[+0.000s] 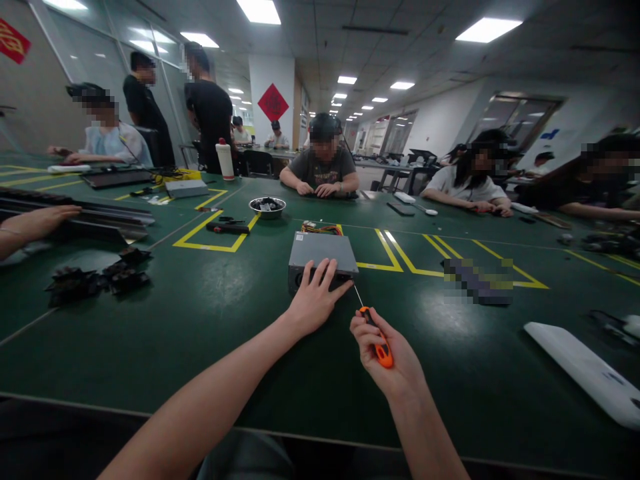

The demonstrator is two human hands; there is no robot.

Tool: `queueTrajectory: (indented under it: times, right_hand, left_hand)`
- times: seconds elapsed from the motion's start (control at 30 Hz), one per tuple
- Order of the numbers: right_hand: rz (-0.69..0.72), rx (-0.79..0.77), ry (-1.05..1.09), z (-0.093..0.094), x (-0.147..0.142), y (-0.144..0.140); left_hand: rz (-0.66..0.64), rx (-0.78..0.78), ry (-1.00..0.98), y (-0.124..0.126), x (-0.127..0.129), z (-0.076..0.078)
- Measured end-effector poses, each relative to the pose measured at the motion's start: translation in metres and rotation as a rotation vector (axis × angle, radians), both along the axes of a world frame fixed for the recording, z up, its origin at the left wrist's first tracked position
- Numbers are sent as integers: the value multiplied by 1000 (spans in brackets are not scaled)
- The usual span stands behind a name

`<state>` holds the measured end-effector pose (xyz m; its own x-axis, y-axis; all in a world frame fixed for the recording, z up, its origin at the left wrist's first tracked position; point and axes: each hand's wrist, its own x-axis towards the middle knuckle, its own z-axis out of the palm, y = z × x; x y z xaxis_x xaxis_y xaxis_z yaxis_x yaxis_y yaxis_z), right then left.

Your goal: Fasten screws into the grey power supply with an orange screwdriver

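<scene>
**Left hand braces grey box, right hand drives screwdriver into its near side**

Centre of frame: a grey metal box (323, 252) sits flat on the green bench (200, 333), just below the yellow tape markings (213, 227). Left hand (315, 300) lies over the box's near edge, fingers spread & pressing down, not curled round anything; prob. to stop the box sliding under tool pressure. Right hand (383, 353), lower centre-right, is closed tight round the orange screwdriver (377, 337), handle in the fist, thin shaft angled up-left so the tip meets the box's near right corner.

Hard to tell: the screw itself, too small & the tip is partly behind the left fingers. Box's near face mostly covered by the hand; coloured wires (320, 229) at its far side are only partly seen.

Elsewhere: metal bowl (267, 207) w/ small parts above centre, black parts (95, 277) at left, a white panel (585, 373) cut off at lower right, a blurred-out patch at right. Other people sit round the far edges; another person's hand (43, 220) enters at far left.
</scene>
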<state>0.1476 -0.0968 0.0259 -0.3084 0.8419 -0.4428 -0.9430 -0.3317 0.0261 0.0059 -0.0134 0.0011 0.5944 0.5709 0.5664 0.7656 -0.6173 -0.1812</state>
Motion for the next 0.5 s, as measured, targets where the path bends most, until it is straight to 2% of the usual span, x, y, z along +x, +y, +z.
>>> queueTrajectory:
  times: [0.23,0.5]
  right_hand:
    - [16,83,49,3,2,-1]
    - [10,193,-114,-2,0,-21]
  left_hand:
    - [0,-5,-2,0,0,0]
    - [-17,-15,-23,1,0,-2]
